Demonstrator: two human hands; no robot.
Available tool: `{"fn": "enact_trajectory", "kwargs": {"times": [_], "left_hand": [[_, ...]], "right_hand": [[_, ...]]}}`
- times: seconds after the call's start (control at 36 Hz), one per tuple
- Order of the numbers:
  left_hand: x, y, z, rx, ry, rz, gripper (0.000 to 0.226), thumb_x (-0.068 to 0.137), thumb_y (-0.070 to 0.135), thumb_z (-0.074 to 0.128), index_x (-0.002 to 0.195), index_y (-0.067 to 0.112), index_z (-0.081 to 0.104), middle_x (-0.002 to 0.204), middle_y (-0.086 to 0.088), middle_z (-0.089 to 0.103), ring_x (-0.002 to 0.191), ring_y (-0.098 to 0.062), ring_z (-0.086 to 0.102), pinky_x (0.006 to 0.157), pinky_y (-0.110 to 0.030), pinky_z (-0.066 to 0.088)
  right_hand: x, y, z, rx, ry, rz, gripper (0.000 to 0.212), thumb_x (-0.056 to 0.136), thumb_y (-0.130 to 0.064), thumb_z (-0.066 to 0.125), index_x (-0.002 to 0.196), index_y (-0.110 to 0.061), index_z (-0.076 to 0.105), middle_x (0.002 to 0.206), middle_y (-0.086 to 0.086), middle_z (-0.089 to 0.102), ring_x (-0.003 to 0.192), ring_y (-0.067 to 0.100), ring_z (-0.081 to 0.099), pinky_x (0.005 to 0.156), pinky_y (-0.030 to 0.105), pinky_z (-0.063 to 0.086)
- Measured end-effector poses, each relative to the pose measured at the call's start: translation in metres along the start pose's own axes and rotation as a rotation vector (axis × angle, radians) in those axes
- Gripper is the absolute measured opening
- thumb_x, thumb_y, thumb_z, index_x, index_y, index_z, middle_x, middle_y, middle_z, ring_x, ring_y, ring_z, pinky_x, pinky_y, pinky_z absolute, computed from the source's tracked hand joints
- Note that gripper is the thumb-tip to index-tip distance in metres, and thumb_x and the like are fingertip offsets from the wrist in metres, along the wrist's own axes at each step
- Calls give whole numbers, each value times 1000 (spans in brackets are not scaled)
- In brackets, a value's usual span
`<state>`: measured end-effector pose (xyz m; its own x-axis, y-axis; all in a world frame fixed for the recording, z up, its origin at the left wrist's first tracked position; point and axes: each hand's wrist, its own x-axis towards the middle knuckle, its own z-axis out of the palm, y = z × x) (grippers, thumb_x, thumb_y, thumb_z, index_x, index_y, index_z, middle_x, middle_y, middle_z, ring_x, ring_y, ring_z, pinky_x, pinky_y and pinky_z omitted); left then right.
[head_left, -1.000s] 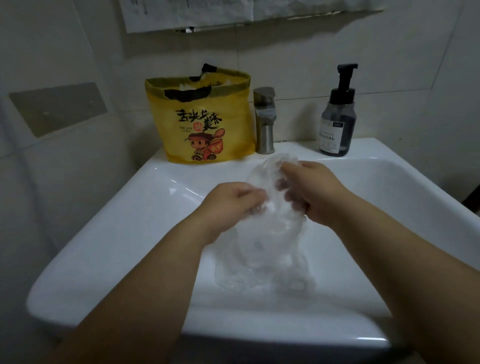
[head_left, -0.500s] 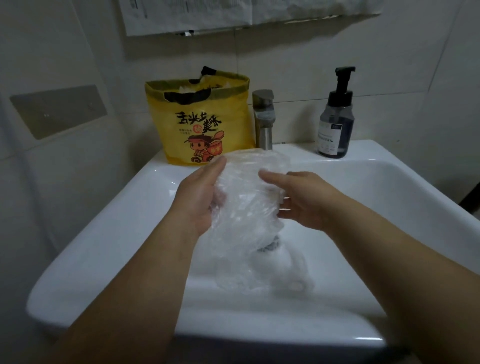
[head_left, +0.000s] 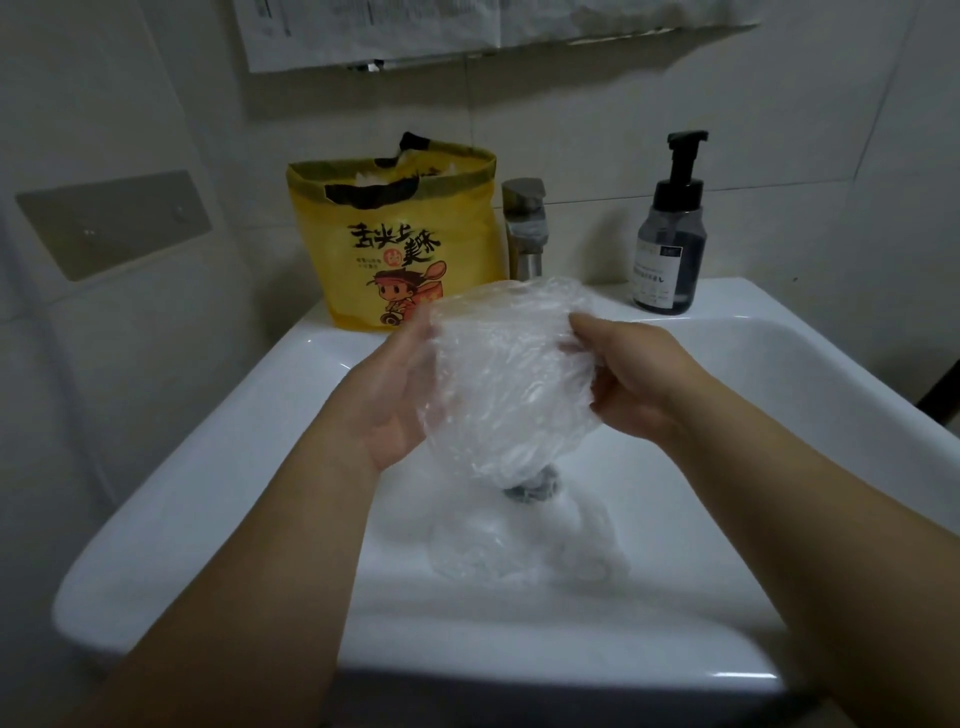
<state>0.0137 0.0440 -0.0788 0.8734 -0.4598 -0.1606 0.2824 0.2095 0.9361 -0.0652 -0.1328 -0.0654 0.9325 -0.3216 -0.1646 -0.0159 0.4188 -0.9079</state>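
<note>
A crumpled clear plastic bag (head_left: 511, 374) hangs above the white sink (head_left: 218, 467), spread wide between both hands. My left hand (head_left: 387, 400) holds its left edge, palm turned toward the bag, with the fingers partly behind the plastic. My right hand (head_left: 631, 384) pinches the bag's upper right edge with curled fingers. Its lower end narrows down over the dark drain (head_left: 532, 486). More clear plastic (head_left: 519, 545) lies in the bottom of the basin.
A yellow printed bag (head_left: 400, 244) stands on the sink's back ledge at the left. To its right rises a metal tap (head_left: 525, 228), then a dark pump bottle (head_left: 670, 244). Tiled walls close in behind and on the left.
Both hands have lifted the plastic bag out of the basin and drawn apart, spreading it open. It was bunched between them a second ago.
</note>
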Motion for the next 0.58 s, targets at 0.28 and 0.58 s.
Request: {"fn": "enact_trajectory", "kwargs": {"times": [0.28, 0.58], "left_hand": [[5, -3, -1, 61, 157, 165, 42, 93, 20, 63, 132, 10, 52, 76, 3, 69, 59, -6, 63, 52, -22, 54], [3, -7, 3, 120, 303, 298, 32, 93, 26, 65, 122, 30, 53, 87, 0, 69, 76, -10, 64, 70, -27, 54]], "right_hand": [[1, -5, -8, 120, 70, 186, 26, 94, -23, 59, 108, -2, 51, 86, 11, 70, 75, 22, 67, 68, 35, 57], [5, 7, -8, -251, -5, -141, 61, 92, 1, 55, 140, -32, 37, 104, 17, 62, 97, 38, 66, 81, 43, 57]]}}
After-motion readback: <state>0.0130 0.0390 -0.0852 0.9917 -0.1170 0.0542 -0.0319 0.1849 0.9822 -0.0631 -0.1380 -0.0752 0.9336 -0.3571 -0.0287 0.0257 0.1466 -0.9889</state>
